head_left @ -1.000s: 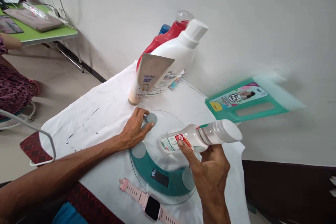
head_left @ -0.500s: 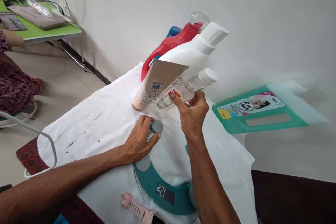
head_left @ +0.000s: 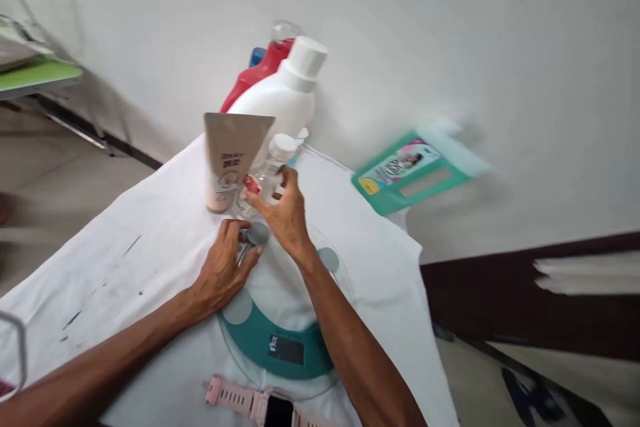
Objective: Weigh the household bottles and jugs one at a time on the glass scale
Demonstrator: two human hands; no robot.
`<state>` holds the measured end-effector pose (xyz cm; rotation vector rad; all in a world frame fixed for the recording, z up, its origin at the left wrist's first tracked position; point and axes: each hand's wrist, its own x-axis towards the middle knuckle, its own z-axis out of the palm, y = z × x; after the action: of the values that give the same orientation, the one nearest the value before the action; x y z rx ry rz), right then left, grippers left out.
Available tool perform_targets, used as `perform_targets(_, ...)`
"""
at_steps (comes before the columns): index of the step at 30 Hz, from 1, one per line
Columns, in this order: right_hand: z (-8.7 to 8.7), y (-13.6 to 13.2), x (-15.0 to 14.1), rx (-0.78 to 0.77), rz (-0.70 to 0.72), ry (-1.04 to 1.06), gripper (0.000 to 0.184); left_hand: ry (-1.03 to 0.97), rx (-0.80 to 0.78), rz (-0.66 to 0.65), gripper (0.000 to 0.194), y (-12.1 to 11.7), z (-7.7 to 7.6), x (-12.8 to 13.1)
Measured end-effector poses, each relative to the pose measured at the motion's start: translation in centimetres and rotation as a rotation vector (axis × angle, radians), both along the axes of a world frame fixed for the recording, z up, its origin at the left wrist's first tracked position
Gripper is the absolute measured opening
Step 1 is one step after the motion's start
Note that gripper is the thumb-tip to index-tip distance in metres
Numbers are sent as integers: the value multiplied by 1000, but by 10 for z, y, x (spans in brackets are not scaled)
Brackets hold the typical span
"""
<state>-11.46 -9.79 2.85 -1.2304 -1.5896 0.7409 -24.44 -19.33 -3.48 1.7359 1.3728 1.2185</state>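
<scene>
Right hand [head_left: 285,210]: thumb and fingers closed round the clear bottle, thumb over its label side
Clear bottle [head_left: 265,177]: white cap up, leaning a bit, red on label; just right of the tube, in front of the white bottle, past the scale's far edge; whether base touches cloth, cannot tell
Left hand [head_left: 224,267]: thumb and fingers apart, either side of the grey pad [head_left: 258,233] on the scale; gripping or just resting, cannot tell
Scale [head_left: 257,337]: round glass, teal band, dark display [head_left: 287,350], digits blurred; right forearm crosses over it and hides part of the band
Pink watch [head_left: 237,397]: near side of scale, cut off by the frame bottom
Tube [head_left: 235,150]: beige, cap down, upright, close by the clear bottle; blocks part of the white bottle [head_left: 280,100]
Red bottle [head_left: 260,73]: behind the white bottle, mostly covered; blue cap [head_left: 257,57] peeks out beside it
Green jug [head_left: 393,200]: well right of the rest, by the wall [head_left: 450,27], blurred
White cloth [head_left: 155,227]: under everything, dark marks at left
Green table [head_left: 45,77]: far left, cut off
</scene>
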Motion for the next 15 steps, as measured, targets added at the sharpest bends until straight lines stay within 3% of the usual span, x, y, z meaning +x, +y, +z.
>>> perform_targets(2,5,-1,20,48,33,-32,85,27,-9,15,31,1,1,-1)
perform_targets(4,11,1,52,89,-43,-34,87,59,-13,22,33,3,3,-2)
perform_targets(7,17,14,117,132,-326,6,72,85,-14,26,36,3,4,-1)
perform_targets(12,18,54,234,212,-983,102,68,108,-21,36,38,3,6,-2)
perform_targets(15,23,77,283,183,-1093,179,60,124,-18,39,36,4,8,-2)
